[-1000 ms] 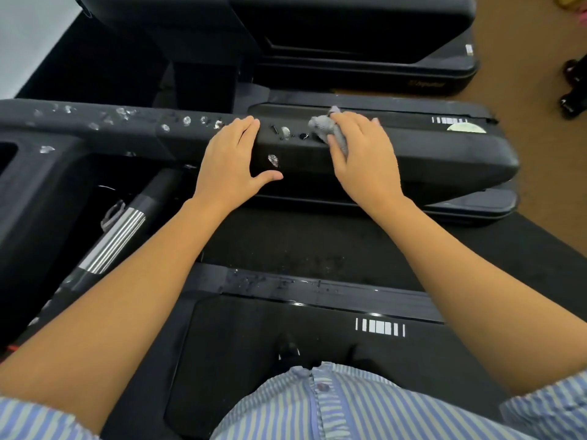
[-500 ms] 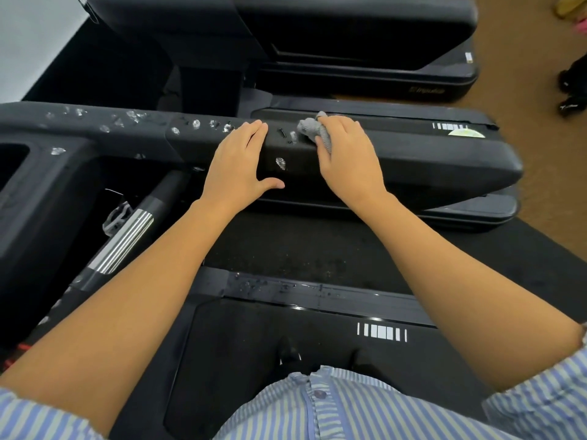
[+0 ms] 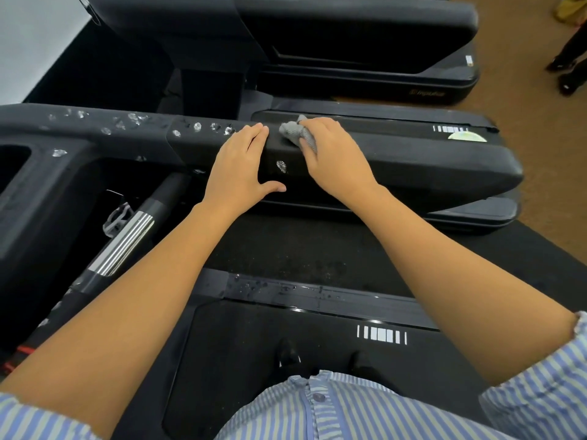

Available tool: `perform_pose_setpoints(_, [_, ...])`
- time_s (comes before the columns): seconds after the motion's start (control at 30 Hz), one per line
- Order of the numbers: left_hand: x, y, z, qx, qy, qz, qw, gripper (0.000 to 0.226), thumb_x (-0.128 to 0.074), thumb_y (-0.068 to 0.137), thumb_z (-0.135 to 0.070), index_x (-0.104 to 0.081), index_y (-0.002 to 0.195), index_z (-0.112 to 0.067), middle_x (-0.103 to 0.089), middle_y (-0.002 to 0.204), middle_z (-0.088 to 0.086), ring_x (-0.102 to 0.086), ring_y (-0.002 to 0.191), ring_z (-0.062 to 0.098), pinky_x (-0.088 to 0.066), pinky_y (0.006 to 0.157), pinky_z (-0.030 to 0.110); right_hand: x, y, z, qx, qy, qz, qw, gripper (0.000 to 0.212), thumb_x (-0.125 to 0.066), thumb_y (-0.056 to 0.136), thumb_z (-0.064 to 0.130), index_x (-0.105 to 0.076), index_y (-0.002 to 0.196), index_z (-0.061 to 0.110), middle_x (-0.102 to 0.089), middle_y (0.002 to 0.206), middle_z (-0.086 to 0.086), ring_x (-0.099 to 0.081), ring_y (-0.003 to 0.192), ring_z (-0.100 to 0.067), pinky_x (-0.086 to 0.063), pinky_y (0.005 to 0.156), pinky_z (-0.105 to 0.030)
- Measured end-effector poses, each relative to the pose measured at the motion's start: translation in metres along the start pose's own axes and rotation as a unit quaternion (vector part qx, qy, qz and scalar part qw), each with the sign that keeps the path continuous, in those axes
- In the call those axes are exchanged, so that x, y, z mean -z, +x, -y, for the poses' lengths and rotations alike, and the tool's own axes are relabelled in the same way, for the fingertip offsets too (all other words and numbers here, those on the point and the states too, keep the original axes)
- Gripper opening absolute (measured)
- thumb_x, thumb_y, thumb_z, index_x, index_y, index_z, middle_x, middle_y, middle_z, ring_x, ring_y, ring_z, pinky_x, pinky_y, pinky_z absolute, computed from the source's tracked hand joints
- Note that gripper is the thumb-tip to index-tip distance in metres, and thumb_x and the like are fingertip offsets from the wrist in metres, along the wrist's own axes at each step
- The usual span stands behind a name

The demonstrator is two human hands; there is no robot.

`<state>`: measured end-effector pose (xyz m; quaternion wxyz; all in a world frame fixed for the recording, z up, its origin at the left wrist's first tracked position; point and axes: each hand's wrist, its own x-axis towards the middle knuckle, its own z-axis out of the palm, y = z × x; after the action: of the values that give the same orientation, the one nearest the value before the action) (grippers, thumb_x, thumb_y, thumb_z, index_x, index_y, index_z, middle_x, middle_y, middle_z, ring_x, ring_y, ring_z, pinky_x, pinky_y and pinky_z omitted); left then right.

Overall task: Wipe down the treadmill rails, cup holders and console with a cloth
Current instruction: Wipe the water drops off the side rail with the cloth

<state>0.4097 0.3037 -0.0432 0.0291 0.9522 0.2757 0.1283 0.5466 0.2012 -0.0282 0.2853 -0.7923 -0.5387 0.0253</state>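
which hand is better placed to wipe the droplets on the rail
Right: the right hand holds the cloth on the rail, near the droplets; the left hand rests flat, with no cloth.

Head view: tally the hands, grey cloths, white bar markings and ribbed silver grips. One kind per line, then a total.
hands: 2, the left hand and the right hand
grey cloth: 1
white bar markings: 2
ribbed silver grip: 1
Total: 6
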Motion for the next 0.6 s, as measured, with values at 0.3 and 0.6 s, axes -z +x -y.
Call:
perform_pose_setpoints(0.3, [-0.002, 0.001, 0.002, -0.002, -0.006, -0.003, 1.0, 0.094, -0.074, 0.07, -0.047, -0.03, 0.142, -0.004, -0.037, 0.144, 0.011, -0.033, 0.134, 0.025, -0.023, 0.112, 0.035, -0.012, 0.013, 0.022, 0.035, -0.012, 0.04, 0.999, 0.043, -0.055, 0.09, 0.013, -0.045, 0.131, 0.004, -0.05, 0.133, -0.01, -0.043, 0.127, -0.023, -0.025, 0.114, -0.035])
perform_pose_setpoints(0.6, [-0.001, -0.001, 0.001, -0.001, -0.01, -0.008, 1.0, 0.095, -0.073, 0.072, -0.046, -0.027, 0.143, -0.004, -0.032, 0.147, 0.011, -0.028, 0.137, 0.025, -0.018, 0.113, 0.033, 0.002, 0.009, 0.005, 0.022, 0.027, 0.016, 0.999, 0.038, -0.048, 0.095, 0.014, -0.047, 0.132, 0.006, -0.053, 0.131, -0.007, -0.047, 0.123, -0.019, -0.03, 0.108, -0.027])
